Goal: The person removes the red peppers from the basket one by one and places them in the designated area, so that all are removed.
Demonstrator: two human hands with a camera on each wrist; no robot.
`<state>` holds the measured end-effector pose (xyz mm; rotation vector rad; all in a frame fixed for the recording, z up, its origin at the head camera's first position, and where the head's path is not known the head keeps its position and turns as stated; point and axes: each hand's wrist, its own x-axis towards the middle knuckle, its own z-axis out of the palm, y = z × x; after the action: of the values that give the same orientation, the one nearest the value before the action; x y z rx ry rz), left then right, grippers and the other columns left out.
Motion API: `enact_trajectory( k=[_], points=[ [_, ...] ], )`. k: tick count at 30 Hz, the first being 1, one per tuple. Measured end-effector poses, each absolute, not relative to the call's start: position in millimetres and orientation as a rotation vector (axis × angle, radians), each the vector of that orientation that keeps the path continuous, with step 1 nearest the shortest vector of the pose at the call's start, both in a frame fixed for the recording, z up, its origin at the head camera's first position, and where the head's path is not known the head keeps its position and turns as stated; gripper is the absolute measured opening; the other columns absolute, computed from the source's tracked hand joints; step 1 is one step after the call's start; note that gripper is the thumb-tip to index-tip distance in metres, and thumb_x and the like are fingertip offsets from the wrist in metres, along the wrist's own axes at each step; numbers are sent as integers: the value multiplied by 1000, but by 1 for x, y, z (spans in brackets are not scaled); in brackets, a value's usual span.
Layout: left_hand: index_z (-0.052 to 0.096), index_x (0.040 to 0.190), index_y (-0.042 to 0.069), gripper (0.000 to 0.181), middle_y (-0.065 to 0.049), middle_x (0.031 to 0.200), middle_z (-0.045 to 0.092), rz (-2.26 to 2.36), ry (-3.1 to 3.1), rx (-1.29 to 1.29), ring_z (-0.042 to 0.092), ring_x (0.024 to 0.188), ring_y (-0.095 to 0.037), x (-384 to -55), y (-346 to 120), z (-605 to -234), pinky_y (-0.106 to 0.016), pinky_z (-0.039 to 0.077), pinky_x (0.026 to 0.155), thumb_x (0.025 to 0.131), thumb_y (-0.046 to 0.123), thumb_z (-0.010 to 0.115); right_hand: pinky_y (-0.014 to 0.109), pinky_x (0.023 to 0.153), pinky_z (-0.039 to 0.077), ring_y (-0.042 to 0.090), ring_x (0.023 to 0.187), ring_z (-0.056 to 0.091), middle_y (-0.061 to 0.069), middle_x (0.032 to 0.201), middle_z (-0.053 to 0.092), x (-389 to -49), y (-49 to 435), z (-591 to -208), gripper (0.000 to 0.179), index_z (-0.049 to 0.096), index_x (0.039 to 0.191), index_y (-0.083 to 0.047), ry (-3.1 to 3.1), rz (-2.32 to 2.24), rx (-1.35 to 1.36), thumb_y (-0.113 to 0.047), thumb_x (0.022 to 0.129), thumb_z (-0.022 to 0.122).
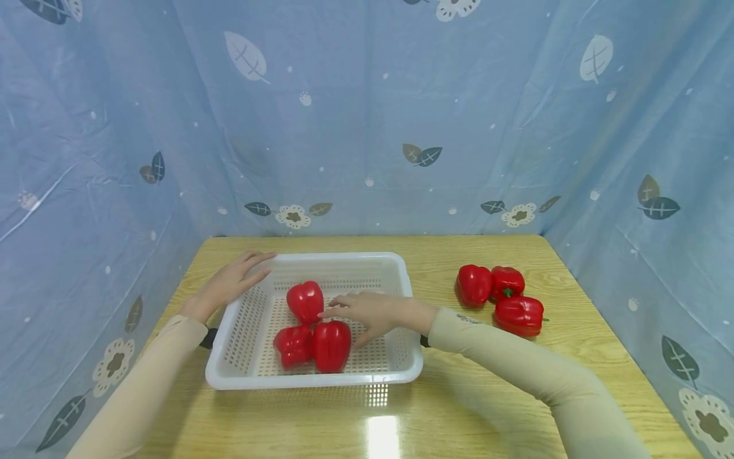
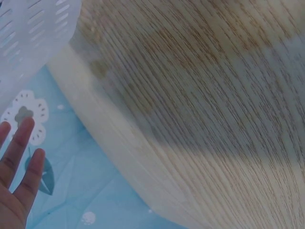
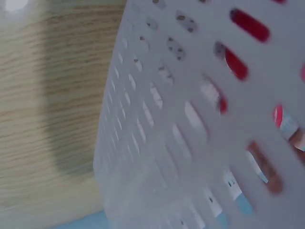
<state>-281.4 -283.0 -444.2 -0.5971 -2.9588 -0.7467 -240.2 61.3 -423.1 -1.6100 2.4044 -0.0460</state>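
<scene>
A white perforated plastic basket point(image 1: 312, 384) stands on the table with three red bell peppers inside: a back one point(image 1: 305, 302), a front left one point(image 1: 294, 347) and a front right one point(image 1: 332, 346). My right hand point(image 1: 373, 311) reaches over the basket's right wall, fingers loosely spread just behind the front right pepper and thumb close to its right side. Along the far left corner of the rim, my left hand point(image 1: 229, 280) rests with fingers extended. The left wrist view catches some of its straight fingers point(image 2: 29, 179); in the right wrist view the basket wall point(image 3: 157, 191) mostly hides my right hand.
Three more red bell peppers lie grouped on the table right of the basket: a left one point(image 1: 474, 285), a back one point(image 1: 507, 283) and a front one point(image 1: 519, 316). Blue patterned curtains point(image 1: 367, 127) enclose the wooden table point(image 1: 275, 424) at the back and sides.
</scene>
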Motion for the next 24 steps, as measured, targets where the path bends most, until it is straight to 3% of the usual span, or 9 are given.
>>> enact_trajectory(
  k=[10,24],
  points=[
    [37,142,28,52,-10,142,38,-737,-2934,-632,40,125,-38,-283,-284,-446,-66,34,95,95,49,41,31,100,41,13,129,37,-2,143,36,-235,54,-437,87,26,146,-29,2374,-22,-1653,-43,75,74],
    [37,142,28,53,-10,141,39,-740,-2940,-620,41,124,-38,-282,-285,-445,-67,34,93,94,50,43,25,98,42,6,117,49,-8,128,51,-232,55,-434,80,34,142,-21,2370,-160,-1608,-38,75,76]
  ],
)
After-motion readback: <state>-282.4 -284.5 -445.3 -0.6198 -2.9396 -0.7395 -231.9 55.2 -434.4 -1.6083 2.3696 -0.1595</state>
